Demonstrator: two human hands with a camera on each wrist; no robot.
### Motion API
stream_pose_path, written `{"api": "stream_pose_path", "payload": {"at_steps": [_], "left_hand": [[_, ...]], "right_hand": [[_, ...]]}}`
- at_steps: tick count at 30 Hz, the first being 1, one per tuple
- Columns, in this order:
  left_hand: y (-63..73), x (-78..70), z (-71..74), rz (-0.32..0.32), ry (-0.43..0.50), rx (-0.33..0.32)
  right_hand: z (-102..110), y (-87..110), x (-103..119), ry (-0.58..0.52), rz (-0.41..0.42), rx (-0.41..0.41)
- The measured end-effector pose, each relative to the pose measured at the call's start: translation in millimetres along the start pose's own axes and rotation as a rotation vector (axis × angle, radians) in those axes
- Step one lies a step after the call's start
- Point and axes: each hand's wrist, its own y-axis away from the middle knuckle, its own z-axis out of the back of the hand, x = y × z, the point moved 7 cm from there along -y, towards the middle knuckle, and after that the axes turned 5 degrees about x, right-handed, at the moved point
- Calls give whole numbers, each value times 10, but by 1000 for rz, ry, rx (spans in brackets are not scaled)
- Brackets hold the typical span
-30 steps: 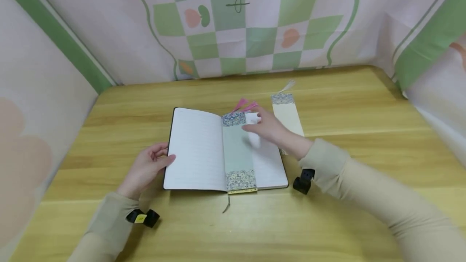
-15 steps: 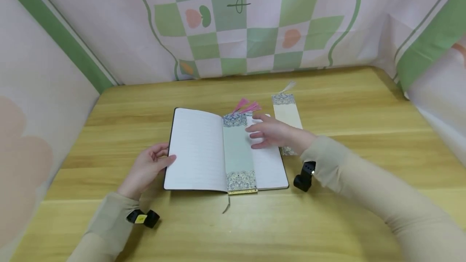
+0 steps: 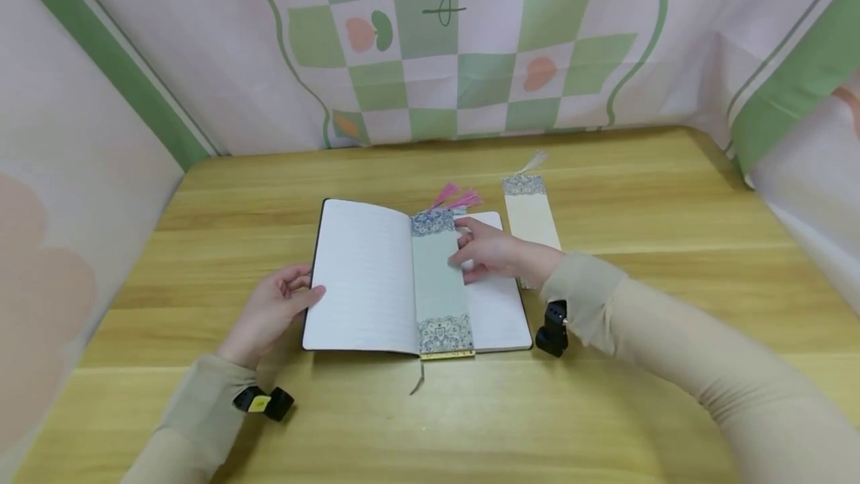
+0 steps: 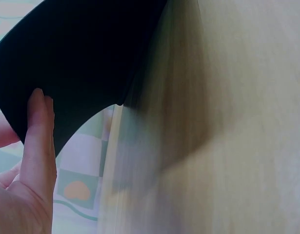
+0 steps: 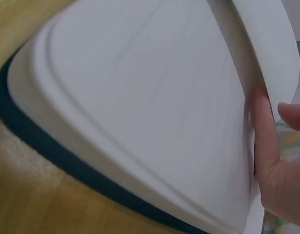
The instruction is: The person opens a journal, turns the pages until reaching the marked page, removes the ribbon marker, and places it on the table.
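An open notebook [image 3: 366, 282] with white pages and a dark cover lies in the middle of the table in the head view. Along its fold lies a pale green bookmark [image 3: 440, 275] with lace-like patterned ends. My left hand [image 3: 272, 308] grips the notebook's left edge, thumb on the page and fingers behind the dark cover [image 4: 71, 53], which stands raised off the table. My right hand [image 3: 493, 249] is at the bookmark's right side, its thumb over the face. The right wrist view shows the edge between thumb and a finger [image 5: 266, 131].
A cream bookmark [image 3: 531, 219] with a white tassel lies right of the notebook, partly hidden by the right arm. Pink tassels [image 3: 463, 199] stick out past the top of the notebook. A grey ribbon [image 3: 419, 379] hangs below the fold. A patterned curtain [image 3: 430, 73] borders the wooden table.
My right hand has come down from beside the pink tassels, spread its fingers, then closed in on the green bookmark's right edge. The left hand has stayed at the notebook's edge.
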Motion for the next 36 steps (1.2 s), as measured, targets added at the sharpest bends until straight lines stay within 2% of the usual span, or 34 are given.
{"api": "stream_pose_path", "payload": {"at_steps": [4,13,21,28,31,36], "left_hand": [[-8,4,-10,3,0,-1],[-37,-13,-14,16,-26,-8],[-16,6,20,12,-5,-7],[10,25,21,12,-1,-11],[11,27,15,12,3,-11],[18,29,7,14,2,-10]], "right_hand": [[2,-13,-3,26,23,-13],[93,30,-7,-4,57,-28],[302,114,96,8,132,-25],[775,340,304,12,210,-102],[1075,452,385,22,222,-147],[1615,650,454,50,222,-269]]}}
